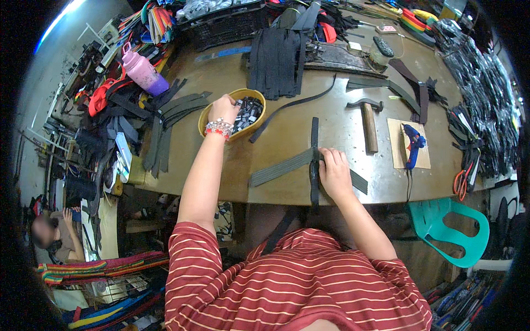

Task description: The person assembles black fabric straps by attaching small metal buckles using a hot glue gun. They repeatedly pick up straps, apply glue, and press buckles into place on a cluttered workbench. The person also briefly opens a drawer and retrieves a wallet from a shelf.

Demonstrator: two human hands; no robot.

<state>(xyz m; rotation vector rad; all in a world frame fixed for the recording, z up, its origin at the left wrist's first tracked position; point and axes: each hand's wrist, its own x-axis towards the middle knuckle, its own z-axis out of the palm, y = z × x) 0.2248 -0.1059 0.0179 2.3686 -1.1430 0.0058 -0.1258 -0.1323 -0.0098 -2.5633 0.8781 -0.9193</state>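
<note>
My left hand (225,110) reaches into a yellow oval bowl (205,128) of small dark and silvery metal pieces (249,115). Its fingers are bent together at the pieces; whatever is between the fingertips is hidden. A beaded bracelet circles that wrist. My right hand (334,172) grips the spot where two straps cross, its fingers curled over it. One is a narrow black strap (314,187) lying lengthwise toward me, its near end over the table edge. The other, a wider dark grey strap (281,168), runs slantwise beneath my right hand.
A hammer (370,127) and a blue glue gun (412,146) on cardboard (395,132) lie to the right, near orange-handled scissors (459,185). Straps are piled at the back (276,63). A pink-purple bottle (144,71) stands left. A green chair (436,223) is at the near right; another person sits far left.
</note>
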